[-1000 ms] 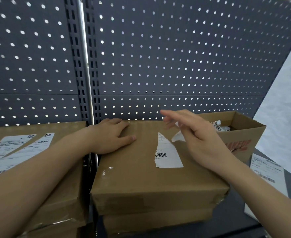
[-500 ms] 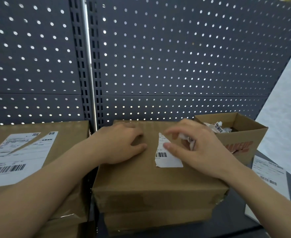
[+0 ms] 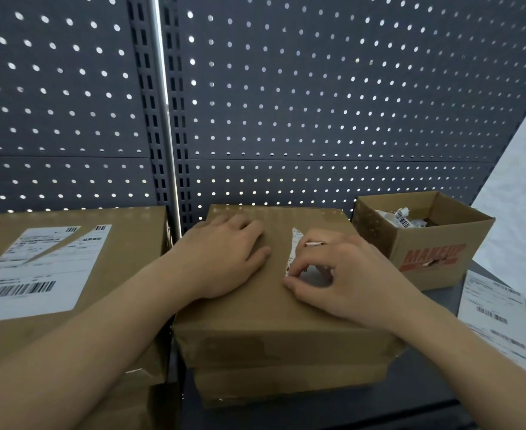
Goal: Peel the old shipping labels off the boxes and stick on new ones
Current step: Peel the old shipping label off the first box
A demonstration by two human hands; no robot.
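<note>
While left hand is pressing flat on box, right hand is pinching label at its lifted edge, mid-frame. Flimsy paper, probably tearing easily.

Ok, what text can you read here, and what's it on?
"MAKEUP": red print on the open box.
Left label: barcode; print too blurred to read.
Torn label at the right hand: unreadable.
Sheet at right: too blurred.
Scraps in the open box: barcodes only, no legible words.
</note>
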